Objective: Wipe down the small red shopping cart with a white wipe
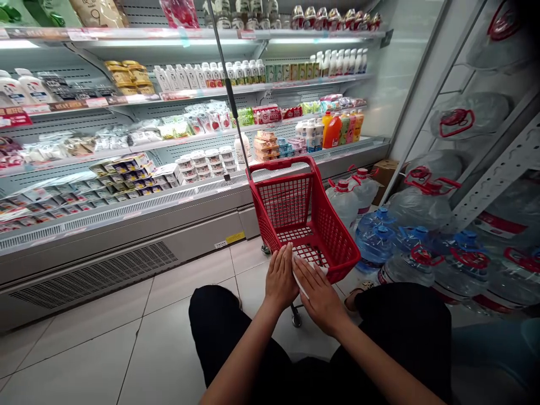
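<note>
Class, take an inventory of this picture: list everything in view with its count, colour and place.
Slotted plastic basket trolley: one, red, centre
Thin straight pole: one, dark, at trolley's left side
Thin soft cloth: one, white, under right hand
Long metal display chiller: one, grey, behind trolley
Slim plastic bottles: many, white, chiller shelves
Stacked round tubs: many, white, chiller bottom
Assorted packets: many, mixed colours, chiller shelves
Large plastic water bottles: many, clear or blue, right
Square floor tiles: several, pale, below
Trousered legs: two, black, foreground
Left hand: one, bare, near trolley's front rim
Right hand: one, bare, on cloth
</note>
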`<state>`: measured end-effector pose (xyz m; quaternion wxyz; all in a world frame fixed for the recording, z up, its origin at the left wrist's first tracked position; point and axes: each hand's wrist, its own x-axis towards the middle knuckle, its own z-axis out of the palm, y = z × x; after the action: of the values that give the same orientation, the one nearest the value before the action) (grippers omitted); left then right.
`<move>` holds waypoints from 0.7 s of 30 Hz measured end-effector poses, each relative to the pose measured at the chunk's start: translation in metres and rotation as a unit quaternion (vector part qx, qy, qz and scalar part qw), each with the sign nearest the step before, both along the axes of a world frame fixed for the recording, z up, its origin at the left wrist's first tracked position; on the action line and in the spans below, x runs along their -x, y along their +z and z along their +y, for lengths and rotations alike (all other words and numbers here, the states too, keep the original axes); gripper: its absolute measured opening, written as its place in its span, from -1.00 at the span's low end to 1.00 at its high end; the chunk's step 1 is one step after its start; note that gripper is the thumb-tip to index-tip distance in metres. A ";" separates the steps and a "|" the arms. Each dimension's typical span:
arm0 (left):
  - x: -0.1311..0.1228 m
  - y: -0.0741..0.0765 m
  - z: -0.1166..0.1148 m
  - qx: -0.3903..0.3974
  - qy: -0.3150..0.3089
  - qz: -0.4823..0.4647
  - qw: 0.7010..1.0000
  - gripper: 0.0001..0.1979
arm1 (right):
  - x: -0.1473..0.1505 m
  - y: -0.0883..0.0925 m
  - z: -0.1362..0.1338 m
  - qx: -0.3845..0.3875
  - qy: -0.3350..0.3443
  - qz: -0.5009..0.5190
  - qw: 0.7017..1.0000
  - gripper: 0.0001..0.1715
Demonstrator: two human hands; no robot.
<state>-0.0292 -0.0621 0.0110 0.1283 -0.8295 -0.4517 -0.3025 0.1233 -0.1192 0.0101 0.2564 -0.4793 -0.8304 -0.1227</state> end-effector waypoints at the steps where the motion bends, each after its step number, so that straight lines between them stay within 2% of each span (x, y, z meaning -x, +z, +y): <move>1: 0.002 0.002 -0.001 0.006 -0.008 0.004 1.000 -0.11 | -0.005 -0.002 -0.002 0.001 0.006 -0.005 1.000 -0.07; 3: 0.010 0.010 0.002 0.022 -0.039 0.027 0.999 -0.05 | -0.023 -0.006 -0.006 0.005 0.004 -0.009 1.000 -0.08; 6: 0.021 0.027 0.019 0.053 -0.069 0.068 0.994 0.14 | -0.059 -0.013 -0.009 0.009 -0.043 0.012 0.999 -0.10; 8: 0.022 0.036 0.032 0.073 -0.080 0.075 0.991 0.26 | -0.078 -0.015 -0.007 0.013 -0.081 0.034 0.996 -0.13; 10: 0.016 0.040 0.041 0.086 -0.096 0.071 0.989 0.27 | -0.087 -0.014 -0.002 0.018 -0.108 0.054 0.993 -0.15; 12: 0.004 0.039 0.043 0.095 -0.114 0.064 0.987 0.22 | -0.081 -0.011 0.005 0.019 -0.115 0.064 0.991 -0.15; 17: -0.029 0.031 0.033 0.093 -0.145 0.048 0.984 0.08 | -0.043 -0.001 0.022 0.002 -0.087 0.053 0.995 -0.10; 19: -0.032 0.032 0.033 0.083 -0.160 0.055 0.982 0.08 | -0.039 0.002 0.023 -0.009 -0.082 0.041 0.996 -0.08; 21: -0.024 0.038 0.041 0.072 -0.175 0.082 0.978 0.05 | -0.048 0.004 0.020 -0.005 -0.080 0.025 0.996 -0.08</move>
<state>-0.0050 -0.0216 0.0486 0.0496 -0.9248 -0.3079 -0.2179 0.1715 -0.0993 0.0136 0.2691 -0.5457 -0.7821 -0.1349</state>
